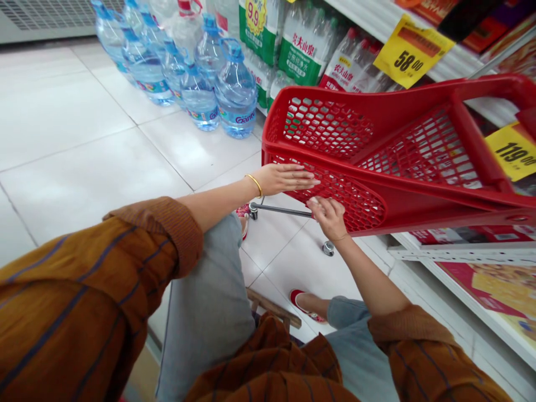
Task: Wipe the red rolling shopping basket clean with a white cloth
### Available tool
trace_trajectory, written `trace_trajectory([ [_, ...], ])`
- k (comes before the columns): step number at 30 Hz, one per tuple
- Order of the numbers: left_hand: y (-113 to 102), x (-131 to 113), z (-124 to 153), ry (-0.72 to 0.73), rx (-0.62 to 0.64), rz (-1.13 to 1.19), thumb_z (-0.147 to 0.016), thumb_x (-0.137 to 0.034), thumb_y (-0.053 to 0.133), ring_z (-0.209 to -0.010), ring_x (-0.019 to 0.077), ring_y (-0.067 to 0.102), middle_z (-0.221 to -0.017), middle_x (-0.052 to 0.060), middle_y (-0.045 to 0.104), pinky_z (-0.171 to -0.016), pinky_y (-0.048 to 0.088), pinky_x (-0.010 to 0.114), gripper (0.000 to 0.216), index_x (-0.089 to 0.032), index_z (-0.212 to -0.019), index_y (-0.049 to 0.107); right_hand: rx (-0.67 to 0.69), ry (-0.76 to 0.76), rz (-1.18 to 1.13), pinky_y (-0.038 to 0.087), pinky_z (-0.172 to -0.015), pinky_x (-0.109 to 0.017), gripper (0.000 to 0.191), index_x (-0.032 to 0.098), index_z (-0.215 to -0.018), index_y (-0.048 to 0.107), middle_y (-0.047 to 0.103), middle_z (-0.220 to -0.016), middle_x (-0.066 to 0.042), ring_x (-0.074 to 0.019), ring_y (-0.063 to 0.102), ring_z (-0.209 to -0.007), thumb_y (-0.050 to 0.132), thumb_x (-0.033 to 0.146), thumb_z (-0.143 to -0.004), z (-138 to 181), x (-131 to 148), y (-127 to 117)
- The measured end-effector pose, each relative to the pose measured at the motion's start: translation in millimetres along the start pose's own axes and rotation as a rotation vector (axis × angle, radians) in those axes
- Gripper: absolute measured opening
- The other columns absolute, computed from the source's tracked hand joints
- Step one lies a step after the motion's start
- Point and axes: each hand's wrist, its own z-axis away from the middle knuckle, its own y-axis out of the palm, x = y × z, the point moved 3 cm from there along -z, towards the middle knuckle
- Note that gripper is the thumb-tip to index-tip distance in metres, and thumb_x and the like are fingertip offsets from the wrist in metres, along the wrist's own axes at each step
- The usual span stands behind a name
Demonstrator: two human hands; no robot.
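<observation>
A red plastic shopping cart (397, 187) with honeycomb holes in its walls stands in front of me, its handle end toward the right. My left hand (288, 178), with a gold bangle at the wrist, lies flat along the near side wall, fingers stretched out. Lower and to the right, my right hand (330, 216) is closed with curled fingers at the lower edge of that same wall. Whatever may be inside its fingers is hidden. Below the basket run a metal bar (285, 210) and a caster wheel (328, 248).
Large blue-capped water bottles (237, 92) stand on the tiled floor (104, 156) at upper left. Packs of bottled water (301, 50) fill the shelf behind the cart. Yellow price tags (412, 53) hang there. A wooden stool edge (274, 308) shows between my legs.
</observation>
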Motion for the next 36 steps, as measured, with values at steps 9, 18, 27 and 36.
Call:
trace_trajectory([
  [9, -6.1, -2.2, 0.5, -0.03, 0.07, -0.084, -0.091, -0.006, 0.023, -0.142, 0.0046, 0.017, -0.154, -0.008, 0.028, -0.121, 0.008, 0.027, 0.063, -0.026, -0.15, 0.013, -0.432, 0.331, 0.148, 0.045, -0.096, -0.045, 0.027, 0.022, -0.109, 0.068, 0.056, -0.108, -0.012, -0.0246, 0.049, -0.109, 0.054, 0.038, -0.091, -39.2, -28.5, -47.4],
  [18, -4.9, -3.7, -0.1, 0.028, 0.035, -0.325, -0.086, -0.004, 0.029, -0.143, 0.0071, 0.012, -0.155, -0.007, 0.025, -0.12, 0.016, 0.029, 0.068, -0.02, -0.15, 0.012, -0.269, 0.338, 0.081, 0.041, -0.091, -0.041, 0.027, 0.022, -0.107, 0.069, 0.056, -0.103, -0.012, -0.0222, 0.047, -0.101, 0.05, 0.036, -0.094, -33.3, -8.5, -17.1],
  [27, -2.5, -4.0, 1.2, 0.05, -0.006, -0.571, -0.089, -0.01, 0.033, -0.143, 0.0103, 0.0, -0.158, -0.008, 0.014, -0.119, 0.019, 0.028, 0.064, -0.02, -0.15, 0.017, -0.305, 0.168, 0.22, 0.04, -0.088, -0.033, 0.021, 0.025, -0.108, 0.068, 0.059, -0.103, -0.009, -0.0204, 0.047, -0.099, 0.055, 0.026, -0.091, -22.7, 5.1, -3.4],
  [36, 13.6, -7.4, 3.8, 0.047, -0.034, -0.342, -0.095, -0.017, 0.029, -0.143, 0.0064, 0.014, -0.155, -0.008, 0.021, -0.12, 0.017, 0.026, 0.056, -0.024, -0.15, 0.018, -0.032, 0.094, 0.133, 0.037, -0.09, -0.033, 0.024, 0.026, -0.111, 0.068, 0.063, -0.103, -0.009, -0.019, 0.05, -0.094, 0.054, 0.024, -0.091, -3.3, 5.2, 20.7],
])
